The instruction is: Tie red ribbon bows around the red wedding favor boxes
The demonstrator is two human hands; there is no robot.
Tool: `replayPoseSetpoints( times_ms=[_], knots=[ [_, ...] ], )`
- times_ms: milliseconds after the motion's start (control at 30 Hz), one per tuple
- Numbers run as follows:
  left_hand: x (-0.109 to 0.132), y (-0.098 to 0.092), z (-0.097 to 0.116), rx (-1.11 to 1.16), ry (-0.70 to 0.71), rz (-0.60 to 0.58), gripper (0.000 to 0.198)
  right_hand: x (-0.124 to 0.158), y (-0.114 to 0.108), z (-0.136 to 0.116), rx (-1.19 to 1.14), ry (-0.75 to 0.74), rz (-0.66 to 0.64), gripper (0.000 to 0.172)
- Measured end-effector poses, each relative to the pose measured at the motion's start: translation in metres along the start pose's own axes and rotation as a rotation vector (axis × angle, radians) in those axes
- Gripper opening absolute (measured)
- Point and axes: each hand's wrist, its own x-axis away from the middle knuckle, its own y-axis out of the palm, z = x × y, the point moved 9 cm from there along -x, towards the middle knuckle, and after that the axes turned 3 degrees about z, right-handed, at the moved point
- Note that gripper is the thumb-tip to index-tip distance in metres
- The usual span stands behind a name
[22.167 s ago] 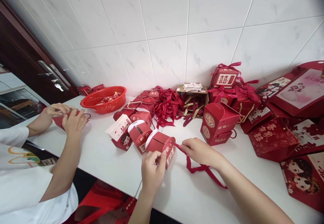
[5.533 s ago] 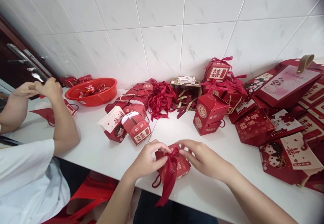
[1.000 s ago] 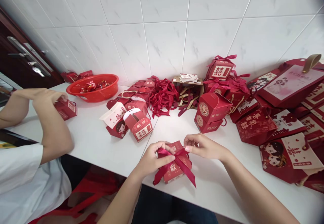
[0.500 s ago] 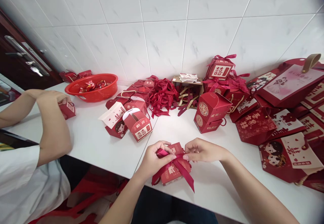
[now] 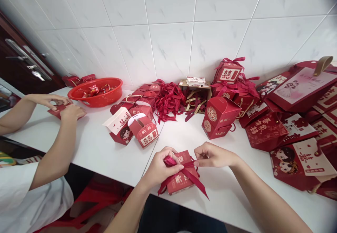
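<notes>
A small red gift box [image 5: 179, 182] with pale characters lies on the white table near its front edge. Across its top runs a dark red ribbon [image 5: 196, 181], one tail hanging toward the lower right. My left hand [image 5: 164, 166] pinches a loop of this ribbon between thumb and fingers, over the box's left side. On the other side my right hand [image 5: 212, 155] is closed in a pinch on the ribbon at the box's right edge. Parts of the box are hidden under my left fingers.
At the left a co-worker's hands [image 5: 64, 108] handle a red box beside a red basin [image 5: 98, 101] of wrapped sweets. Open boxes [image 5: 144, 129], a ribbon heap [image 5: 170, 99] and a carton [image 5: 207, 84] stand along the wall. Stacked boxes [image 5: 219, 115] and gift bags [image 5: 292, 155] crowd the right.
My right hand has drawn slightly right and up, pulling the ribbon. The ribbon tail has shifted right. The co-worker's hands have spread over a red box lying flatter on the table.
</notes>
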Motion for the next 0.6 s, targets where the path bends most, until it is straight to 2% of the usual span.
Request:
replayPoseSetpoints(
  times_ms=[233,300,400,467,600],
  knots=[
    [0.0,0.0,0.004,0.086,-0.021,-0.034,0.023,0.003,-0.004,-0.006,0.055,-0.014,-0.001,0.04],
    [0.001,0.001,0.006,0.12,-0.016,-0.055,0.026,0.005,-0.013,-0.013,0.082,-0.036,0.085,0.041],
    [0.002,-0.001,0.008,0.19,-0.008,-0.032,0.031,0.01,-0.027,-0.029,0.159,-0.097,0.308,0.04],
    [0.002,-0.003,0.007,0.236,-0.031,0.005,0.035,0.014,-0.022,-0.043,0.233,-0.164,0.398,0.033],
    [0.004,-0.001,-0.001,0.298,-0.134,0.034,0.041,0.015,0.007,-0.059,0.396,-0.22,0.452,0.015]
  ],
)
